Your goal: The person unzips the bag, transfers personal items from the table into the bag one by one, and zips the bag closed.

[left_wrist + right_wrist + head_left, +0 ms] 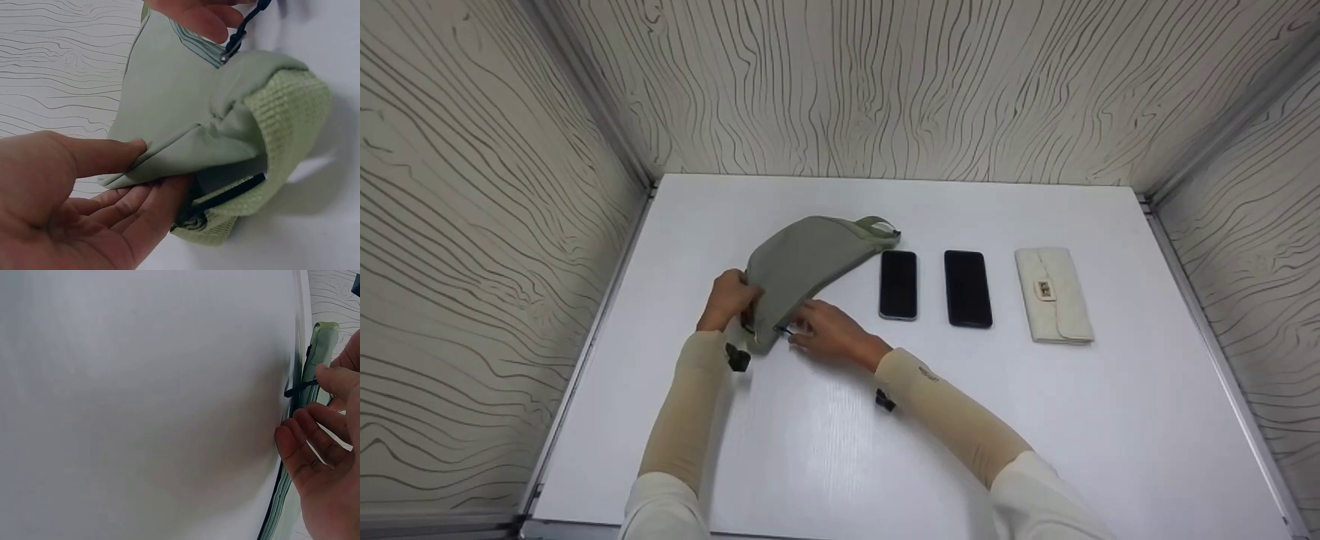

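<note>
A grey-green waist bag point(808, 259) lies on the white table, slanting up to the right. My left hand point(727, 294) pinches its lower-left end, thumb on the outer fabric point(169, 84) and fingers beneath. Beside them in the left wrist view are a light green mesh panel point(289, 115) and a dark strap point(225, 197). At the bag's long zipped edge is my right hand point(831, 330), thumb and fingers spread, with the thumb tip close against a black zipper pull point(301, 388). The free end of the pull sticks out past the fingers.
Right of the bag lie a black phone point(898, 285), a second black phone point(968, 289) and a cream wallet point(1054, 295) with a metal clasp. A green strap loop point(876, 222) is at the bag's far end. Patterned walls point(840, 90) enclose the table at the back and sides.
</note>
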`<state>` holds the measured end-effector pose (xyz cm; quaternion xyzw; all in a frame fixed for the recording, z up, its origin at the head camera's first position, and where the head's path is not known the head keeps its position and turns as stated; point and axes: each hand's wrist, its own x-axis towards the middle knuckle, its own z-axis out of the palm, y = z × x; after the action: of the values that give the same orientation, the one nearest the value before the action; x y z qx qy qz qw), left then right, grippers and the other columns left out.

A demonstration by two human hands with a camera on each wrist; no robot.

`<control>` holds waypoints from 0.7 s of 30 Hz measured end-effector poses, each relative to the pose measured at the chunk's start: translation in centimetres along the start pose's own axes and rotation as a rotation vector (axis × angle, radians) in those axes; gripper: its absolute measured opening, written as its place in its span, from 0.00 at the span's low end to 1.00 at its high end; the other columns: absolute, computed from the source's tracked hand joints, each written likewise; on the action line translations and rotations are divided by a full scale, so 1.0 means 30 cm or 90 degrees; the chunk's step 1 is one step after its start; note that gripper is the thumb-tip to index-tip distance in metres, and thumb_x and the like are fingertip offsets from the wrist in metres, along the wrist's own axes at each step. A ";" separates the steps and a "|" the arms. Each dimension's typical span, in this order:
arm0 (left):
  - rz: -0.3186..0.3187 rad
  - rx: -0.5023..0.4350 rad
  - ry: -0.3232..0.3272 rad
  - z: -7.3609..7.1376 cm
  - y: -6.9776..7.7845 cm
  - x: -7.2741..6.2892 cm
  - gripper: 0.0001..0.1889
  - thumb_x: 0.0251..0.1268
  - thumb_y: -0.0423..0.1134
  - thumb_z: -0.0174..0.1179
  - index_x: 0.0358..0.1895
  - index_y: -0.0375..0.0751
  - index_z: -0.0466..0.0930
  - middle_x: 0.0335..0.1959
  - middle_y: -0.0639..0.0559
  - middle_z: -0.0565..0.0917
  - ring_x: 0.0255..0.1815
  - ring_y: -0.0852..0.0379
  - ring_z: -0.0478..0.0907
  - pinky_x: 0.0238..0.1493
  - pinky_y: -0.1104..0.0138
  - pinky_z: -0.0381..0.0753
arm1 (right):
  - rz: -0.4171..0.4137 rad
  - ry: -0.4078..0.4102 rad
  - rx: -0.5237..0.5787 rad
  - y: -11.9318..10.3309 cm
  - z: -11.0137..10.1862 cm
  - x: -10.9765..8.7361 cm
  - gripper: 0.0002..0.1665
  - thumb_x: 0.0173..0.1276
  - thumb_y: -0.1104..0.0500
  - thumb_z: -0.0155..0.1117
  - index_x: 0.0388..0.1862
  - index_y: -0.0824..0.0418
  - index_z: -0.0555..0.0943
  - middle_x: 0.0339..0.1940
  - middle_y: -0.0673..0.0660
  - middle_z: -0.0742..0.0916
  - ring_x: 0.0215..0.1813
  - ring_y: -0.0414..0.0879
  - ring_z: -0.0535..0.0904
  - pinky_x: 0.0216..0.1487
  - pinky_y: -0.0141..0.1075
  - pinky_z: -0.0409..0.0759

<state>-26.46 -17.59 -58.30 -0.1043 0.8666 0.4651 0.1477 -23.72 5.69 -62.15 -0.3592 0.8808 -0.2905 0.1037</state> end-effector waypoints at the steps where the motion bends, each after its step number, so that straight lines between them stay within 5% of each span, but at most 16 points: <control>1: 0.002 0.000 0.000 0.000 -0.001 0.001 0.14 0.72 0.37 0.57 0.53 0.29 0.75 0.39 0.44 0.79 0.33 0.54 0.79 0.35 0.64 0.81 | -0.002 0.001 -0.002 -0.003 0.002 0.000 0.24 0.77 0.51 0.69 0.68 0.55 0.81 0.56 0.54 0.86 0.56 0.47 0.82 0.61 0.43 0.81; 12: 0.021 0.009 -0.011 0.001 -0.005 0.010 0.12 0.74 0.38 0.59 0.49 0.31 0.76 0.38 0.45 0.79 0.33 0.54 0.79 0.35 0.66 0.79 | -0.003 0.004 -0.038 -0.016 0.034 0.012 0.19 0.78 0.49 0.68 0.63 0.53 0.82 0.48 0.50 0.85 0.51 0.43 0.79 0.59 0.42 0.79; 21: 0.010 0.003 -0.026 -0.003 0.003 0.009 0.22 0.72 0.41 0.60 0.61 0.27 0.75 0.46 0.42 0.80 0.40 0.51 0.79 0.40 0.63 0.79 | 0.013 0.026 -0.026 -0.025 0.037 0.016 0.15 0.82 0.53 0.63 0.62 0.53 0.84 0.53 0.51 0.89 0.57 0.46 0.84 0.62 0.43 0.81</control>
<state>-26.75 -17.64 -58.28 -0.0881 0.8653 0.4661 0.1618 -23.20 4.45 -62.60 -0.3462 0.8920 -0.2792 0.0810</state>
